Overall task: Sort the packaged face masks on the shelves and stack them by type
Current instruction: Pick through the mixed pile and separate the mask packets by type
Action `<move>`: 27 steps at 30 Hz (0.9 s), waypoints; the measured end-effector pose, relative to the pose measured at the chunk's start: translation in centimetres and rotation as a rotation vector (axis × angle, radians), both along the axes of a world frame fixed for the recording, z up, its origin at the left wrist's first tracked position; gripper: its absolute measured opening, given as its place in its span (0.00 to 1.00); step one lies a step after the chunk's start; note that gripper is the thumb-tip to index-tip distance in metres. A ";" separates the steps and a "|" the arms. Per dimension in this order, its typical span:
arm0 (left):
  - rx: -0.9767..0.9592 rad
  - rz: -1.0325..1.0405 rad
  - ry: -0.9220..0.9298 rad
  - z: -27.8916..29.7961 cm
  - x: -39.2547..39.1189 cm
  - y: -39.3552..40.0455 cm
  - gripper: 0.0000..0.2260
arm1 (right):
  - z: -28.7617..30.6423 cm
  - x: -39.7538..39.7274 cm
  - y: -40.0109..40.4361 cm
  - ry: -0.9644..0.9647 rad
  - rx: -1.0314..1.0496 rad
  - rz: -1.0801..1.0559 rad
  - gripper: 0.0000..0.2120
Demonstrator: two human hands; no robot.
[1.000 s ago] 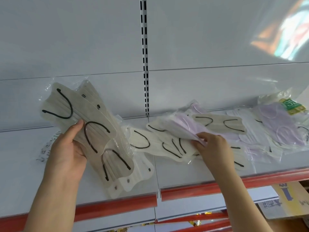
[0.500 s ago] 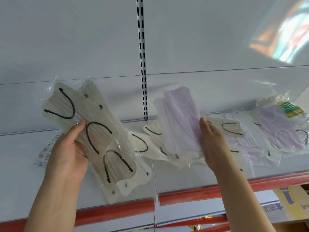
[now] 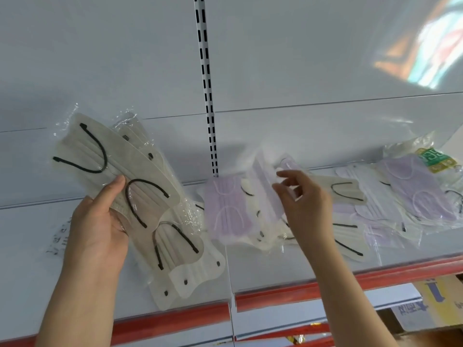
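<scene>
Beige masks (image 3: 130, 186) fan from left grip (image 3: 100, 226); right grip (image 3: 304, 204) loose beside lavender mask (image 3: 229, 211)

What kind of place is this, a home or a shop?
Most likely a shop. White metal shelves have red price-strip edges, a slotted upright divides the back panel, and many packaged face masks lie loose on the shelf.
</scene>
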State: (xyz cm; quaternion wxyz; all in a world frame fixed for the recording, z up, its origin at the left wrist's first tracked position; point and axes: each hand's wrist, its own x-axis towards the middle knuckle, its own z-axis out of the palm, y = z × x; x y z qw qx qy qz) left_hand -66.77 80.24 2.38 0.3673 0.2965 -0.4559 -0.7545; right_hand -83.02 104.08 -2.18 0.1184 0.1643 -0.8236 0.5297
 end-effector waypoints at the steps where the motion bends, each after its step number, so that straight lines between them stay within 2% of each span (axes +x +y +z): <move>1: -0.008 0.012 0.005 0.0 -0.1 -0.1 0.20 | 0.8 0.0 0.6 0.058 0.013 0.001 0.08; 5: -0.029 0.011 0.017 0.1 -0.1 0.0 0.23 | 2.3 -0.3 1.5 0.269 0.135 -0.029 0.11; 7: -0.026 0.011 0.019 0.2 -0.3 0.4 0.24 | 1.8 0.1 0.8 0.366 0.252 0.055 0.13; 9: -0.019 0.004 0.016 0.3 -0.8 0.9 0.23 | 0.5 1.2 -0.6 0.256 0.381 0.304 0.13; 11: -0.012 -0.042 0.008 0.4 -1.5 1.4 0.21 | -1.1 2.4 -1.2 0.018 0.487 0.582 0.15; 12: -0.003 -0.070 0.001 0.3 -2.0 1.8 0.20 | -1.6 2.4 -0.8 -0.044 0.473 0.623 0.19; 13: 0.006 -0.101 -0.003 0.2 -2.5 2.2 0.19 | -1.9 1.6 0.0 -0.050 0.413 0.568 0.20; 15: 0.024 -0.175 -0.021 -0.2 -3.5 3.4 0.17 | -2.7 -2.0 2.9 0.030 0.384 0.256 0.20; 17: 0.039 -0.268 -0.069 -0.6 -4.7 4.9 0.15 | -2.7 -6.3 6.6 -0.006 0.615 0.026 0.29; 19: 0.049 -0.358 -0.134 -1.1 -5.7 6.1 0.15 | -2.9 -9.5 9.1 -0.198 0.783 0.007 0.33; 21: 0.039 -0.419 -0.202 -1.5 -6.5 6.9 0.14 | -3.2 -10.7 9.8 -0.307 0.678 -0.031 0.22; 22: 0.036 -0.435 -0.223 -1.5 -6.7 7.1 0.13 | -3.2 -10.9 9.7 -0.300 0.609 -0.090 0.14; 23: 0.040 -0.446 -0.234 -1.6 -6.9 7.2 0.13 | -3.0 -10.9 9.5 -0.280 0.569 -0.149 0.10; 25: 0.089 -0.467 -0.225 -1.5 -7.2 7.2 0.15 | -1.7 -10.0 9.1 -0.197 0.494 -0.291 0.15; 27: 0.179 -0.490 -0.137 -1.4 -7.3 7.6 0.17 | 0.0 -8.1 8.3 -0.122 0.379 -0.358 0.16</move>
